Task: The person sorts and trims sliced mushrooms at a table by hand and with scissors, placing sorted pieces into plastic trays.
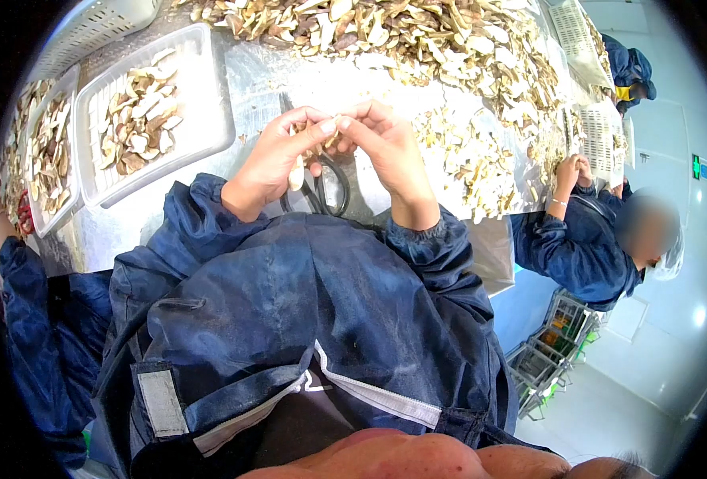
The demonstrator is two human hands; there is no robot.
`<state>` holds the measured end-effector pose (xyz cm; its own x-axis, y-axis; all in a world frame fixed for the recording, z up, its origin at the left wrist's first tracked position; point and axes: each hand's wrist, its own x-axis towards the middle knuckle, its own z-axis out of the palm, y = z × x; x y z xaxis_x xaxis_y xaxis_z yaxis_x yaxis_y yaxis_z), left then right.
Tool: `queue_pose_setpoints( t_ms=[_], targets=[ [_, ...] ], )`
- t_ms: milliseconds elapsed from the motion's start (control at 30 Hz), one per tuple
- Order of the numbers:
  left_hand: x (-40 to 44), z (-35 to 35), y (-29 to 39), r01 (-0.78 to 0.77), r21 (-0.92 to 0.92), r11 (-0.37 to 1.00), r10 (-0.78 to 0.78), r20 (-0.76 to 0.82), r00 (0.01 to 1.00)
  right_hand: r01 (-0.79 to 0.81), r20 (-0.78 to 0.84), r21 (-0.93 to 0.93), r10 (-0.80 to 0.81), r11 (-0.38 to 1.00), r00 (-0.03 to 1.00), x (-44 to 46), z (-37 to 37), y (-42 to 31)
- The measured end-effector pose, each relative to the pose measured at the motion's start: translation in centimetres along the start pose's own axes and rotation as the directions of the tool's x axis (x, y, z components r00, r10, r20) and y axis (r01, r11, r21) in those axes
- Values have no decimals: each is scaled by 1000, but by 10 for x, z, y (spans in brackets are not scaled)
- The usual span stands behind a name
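My left hand [267,164] is closed, with a pale mushroom slice [296,176] sticking out below its fingers. Fingertips of my right hand [393,152] pinch together close beside my left thumb. Between the two hands is a small brownish mushroom piece [331,140], partly hidden by the fingers. Scissors [345,188] with black handles lie on the metal table [250,76] just under my hands, their blades partly covered. Left of my hands stands a white plastic tray [224,120] with mushroom slices [140,120] in it.
A large heap of mushroom slices [401,32] spreads across the far side, and smaller bits [469,164] lie to the right. Another tray [36,223] and a white basket [90,36] stand at left. Co-workers sit on both sides; one co-worker's hands [570,172] show at right.
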<state>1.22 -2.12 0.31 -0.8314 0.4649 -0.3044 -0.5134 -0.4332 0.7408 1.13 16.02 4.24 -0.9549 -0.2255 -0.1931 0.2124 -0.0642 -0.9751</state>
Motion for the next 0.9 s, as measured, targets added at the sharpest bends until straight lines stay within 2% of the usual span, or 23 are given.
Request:
queue_pose_setpoints(
  t_ms=[300,433,567,633,667,700,800,867,900],
  targets=[
    [5,-4,-5,6,-62,998,-3,45,999,-2,-71,34,4,999,997,-2,5,-1],
    [5,-5,-5,45,-222,974,-35,49,998,12,-112,20,-9,1000,994,-2,-3,1],
    [3,-6,-1,91,-306,948,-75,65,995,55,-206,-147,-85,988,975,-7,-10,-4],
    [3,-5,-1,116,-351,929,-95,78,992,29,-289,-435,-170,900,942,-11,-13,-11],
    [3,-6,-3,121,-367,922,-98,83,992,3,-318,-564,-221,826,922,-12,-15,-15],
    [3,-6,-4,127,-382,915,-100,89,991,75,-222,-827,-445,557,868,-11,-16,-17],
    [1,-1,-1,100,-313,945,-84,64,994,126,-270,-596,-346,793,899,-15,-9,-13],
    [3,-6,-6,94,-300,949,-65,106,992,181,-164,-594,-338,784,927,-19,5,-12],
    [5,-9,-8,89,-293,952,-53,127,990,200,-115,-647,-354,736,928,-20,14,-13]
  ],
)
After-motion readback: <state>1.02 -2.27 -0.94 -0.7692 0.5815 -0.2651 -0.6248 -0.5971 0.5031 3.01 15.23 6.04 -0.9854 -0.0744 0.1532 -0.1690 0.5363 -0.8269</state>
